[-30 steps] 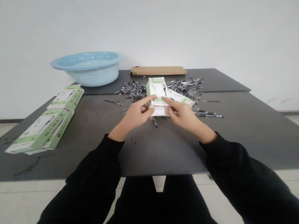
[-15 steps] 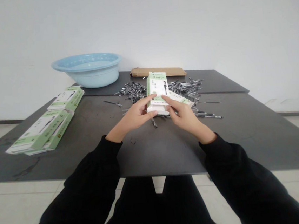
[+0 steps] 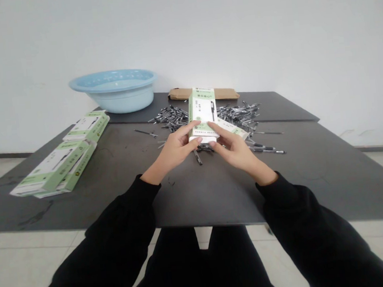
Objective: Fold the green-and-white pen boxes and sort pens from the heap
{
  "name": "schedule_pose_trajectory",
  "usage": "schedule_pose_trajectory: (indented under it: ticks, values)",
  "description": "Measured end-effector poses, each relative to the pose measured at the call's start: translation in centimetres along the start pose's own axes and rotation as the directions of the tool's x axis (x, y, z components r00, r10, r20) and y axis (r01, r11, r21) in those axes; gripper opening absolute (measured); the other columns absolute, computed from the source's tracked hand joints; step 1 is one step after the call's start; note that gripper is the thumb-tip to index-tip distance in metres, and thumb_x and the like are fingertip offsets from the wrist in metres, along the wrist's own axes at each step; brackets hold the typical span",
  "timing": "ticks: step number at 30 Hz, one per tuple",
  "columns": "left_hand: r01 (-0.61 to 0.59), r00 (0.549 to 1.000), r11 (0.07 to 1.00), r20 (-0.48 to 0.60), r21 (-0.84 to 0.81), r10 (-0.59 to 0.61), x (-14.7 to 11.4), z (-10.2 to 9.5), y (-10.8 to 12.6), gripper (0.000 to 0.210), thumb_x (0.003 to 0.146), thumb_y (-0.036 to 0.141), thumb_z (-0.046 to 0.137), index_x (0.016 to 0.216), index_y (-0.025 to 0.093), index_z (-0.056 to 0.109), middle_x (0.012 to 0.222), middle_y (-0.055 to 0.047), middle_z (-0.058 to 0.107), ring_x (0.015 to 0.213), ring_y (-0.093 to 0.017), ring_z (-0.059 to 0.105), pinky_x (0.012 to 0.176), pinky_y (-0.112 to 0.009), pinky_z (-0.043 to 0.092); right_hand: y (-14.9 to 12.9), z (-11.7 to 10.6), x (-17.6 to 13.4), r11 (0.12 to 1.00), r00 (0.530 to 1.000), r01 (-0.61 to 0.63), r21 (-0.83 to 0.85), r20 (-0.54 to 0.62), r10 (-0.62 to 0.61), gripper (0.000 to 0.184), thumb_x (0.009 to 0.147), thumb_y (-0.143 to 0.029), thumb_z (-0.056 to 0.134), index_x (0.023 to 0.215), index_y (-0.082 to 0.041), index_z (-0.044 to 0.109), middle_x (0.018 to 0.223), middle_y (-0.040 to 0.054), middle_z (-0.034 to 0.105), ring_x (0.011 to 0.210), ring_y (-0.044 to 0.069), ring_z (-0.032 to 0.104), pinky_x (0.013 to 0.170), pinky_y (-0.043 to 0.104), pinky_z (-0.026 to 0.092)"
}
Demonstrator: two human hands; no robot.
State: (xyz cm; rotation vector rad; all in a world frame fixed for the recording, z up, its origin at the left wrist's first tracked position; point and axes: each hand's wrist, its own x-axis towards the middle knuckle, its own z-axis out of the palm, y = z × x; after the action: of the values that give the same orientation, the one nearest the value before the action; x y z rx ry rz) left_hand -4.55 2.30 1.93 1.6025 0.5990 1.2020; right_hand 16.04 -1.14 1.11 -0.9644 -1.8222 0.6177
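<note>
Two hands show in the head view: our left hand [image 3: 179, 148] and right hand [image 3: 234, 150] grasp a green-and-white pen box [image 3: 203, 108] between them, over the bench [image 3: 203, 196] by the loose pens [image 3: 241, 114]. We judge the step in hand to be shutting its near end flap [image 3: 206, 139]; the next move calls for pressing that flap evenly inward with the box held square.

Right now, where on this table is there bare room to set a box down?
Free: tabletop right of the loose pens, and the patch between the stacked boxes and left hand, nearer than the stray pen. Crowded: around the held box, where piled pens and another box lie.
</note>
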Motion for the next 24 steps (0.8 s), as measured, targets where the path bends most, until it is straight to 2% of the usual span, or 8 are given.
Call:
schedule_pose_trajectory:
  ticks: [2, 7, 13, 19, 21, 24]
  values:
    - [0.009, 1.000, 0.999, -0.006, -0.046, -0.009, -0.1, 0.3, 0.1, 0.054, 0.077, 0.025, 0.079, 0.129, 0.019, 0.066, 0.123, -0.011, 0.071, 0.098, -0.023, 0.070, 0.082, -0.032, 0.058, 0.2, 0.2, 0.1, 0.999, 1.000, -0.016, 0.028, -0.019, 0.017, 0.061, 0.094, -0.042, 0.061, 0.150, -0.020, 0.049, 0.136, 0.0133, 0.065, 0.101, 0.025, 0.069, 0.094, 0.046, 0.058]
    - [0.028, 0.998, 1.000, -0.049, 0.006, -0.027, -0.3, 0.5, 0.1, 0.052, 0.075, 0.028, 0.079, 0.125, 0.019, 0.067, 0.108, -0.008, 0.074, 0.080, -0.019, 0.069, 0.067, -0.028, 0.058, 0.6, 0.1, 0.1, 0.997, 0.999, -0.040, 0.060, -0.022, 0.041, 0.067, 0.089, -0.047, 0.068, 0.149, -0.022, 0.050, 0.134, 0.0138, 0.066, 0.095, 0.026, 0.070, 0.091, 0.049, 0.059]
    - [-0.012, 0.994, 1.000, -0.113, -0.013, 0.010, -0.4, 1.2, -0.1, 0.046, 0.073, 0.024, 0.081, 0.116, 0.017, 0.068, 0.106, -0.006, 0.073, 0.095, -0.021, 0.070, 0.090, -0.035, 0.057, 0.8, 0.5, 0.1, 0.988, 0.998, -0.037, 0.152, -0.037, 0.043, 0.068, 0.088, -0.050, 0.069, 0.147, -0.021, 0.053, 0.141, 0.0135, 0.062, 0.113, 0.029, 0.067, 0.102, 0.051, 0.054]
    - [-0.039, 0.994, 0.999, -0.104, 0.027, 0.041, -0.6, 1.6, -0.4, 0.042, 0.073, 0.027, 0.082, 0.110, 0.019, 0.063, 0.101, -0.005, 0.072, 0.095, -0.022, 0.071, 0.088, -0.035, 0.058, 0.6, 1.7, 0.5, 0.952, 0.996, -0.026, 0.305, -0.077, 0.052, 0.063, 0.085, -0.052, 0.072, 0.140, -0.024, 0.058, 0.144, 0.0104, 0.059, 0.125, 0.028, 0.061, 0.110, 0.047, 0.049]
    - [-0.045, 0.995, 0.998, -0.087, 0.032, 0.048, -0.6, 1.5, -0.5, 0.044, 0.073, 0.029, 0.083, 0.110, 0.021, 0.062, 0.103, -0.005, 0.071, 0.096, -0.023, 0.071, 0.087, -0.035, 0.058, 0.4, 1.6, 0.6, 0.939, 0.995, -0.038, 0.342, -0.076, 0.068, 0.063, 0.084, -0.051, 0.074, 0.139, -0.025, 0.059, 0.142, 0.0097, 0.060, 0.120, 0.027, 0.063, 0.106, 0.046, 0.052]
    - [-0.049, 0.999, 0.997, -0.011, -0.060, 0.048, -0.5, 1.4, -0.5, 0.059, 0.071, 0.031, 0.086, 0.121, 0.024, 0.056, 0.112, -0.007, 0.070, 0.100, -0.024, 0.070, 0.086, -0.036, 0.058, 0.2, 1.3, 0.7, 0.921, 0.992, -0.095, 0.377, -0.039, 0.118, 0.068, 0.082, -0.050, 0.076, 0.142, -0.026, 0.055, 0.127, 0.0091, 0.069, 0.091, 0.023, 0.070, 0.088, 0.044, 0.061]
